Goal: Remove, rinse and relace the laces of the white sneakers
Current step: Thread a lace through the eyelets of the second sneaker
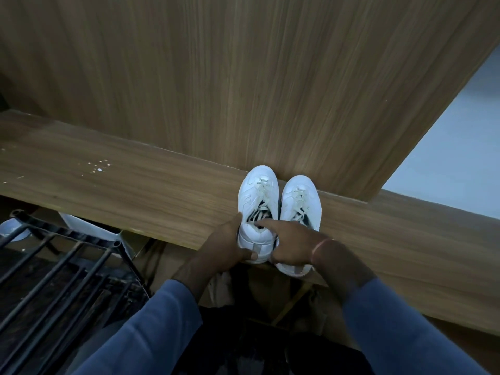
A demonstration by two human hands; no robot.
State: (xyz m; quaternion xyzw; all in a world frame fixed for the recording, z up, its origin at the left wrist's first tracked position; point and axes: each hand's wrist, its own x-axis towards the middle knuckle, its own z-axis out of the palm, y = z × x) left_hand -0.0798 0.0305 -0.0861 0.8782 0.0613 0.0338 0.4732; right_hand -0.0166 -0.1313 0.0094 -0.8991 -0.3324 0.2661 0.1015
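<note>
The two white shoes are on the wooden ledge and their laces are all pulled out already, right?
No. The head view shows the laces still threaded through both white shoes. The shoes do stand on the wooden ledge.

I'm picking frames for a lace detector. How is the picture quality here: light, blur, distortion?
Head view: dim, even light, no glare; the white sneakers stand out and their laces stay readable. Head view, bottom edge: the blue sleeves look soft. Head view, lower left: the rack and the space under the shelf sink into shadow; the wide lens bows the shelf edge.
</note>
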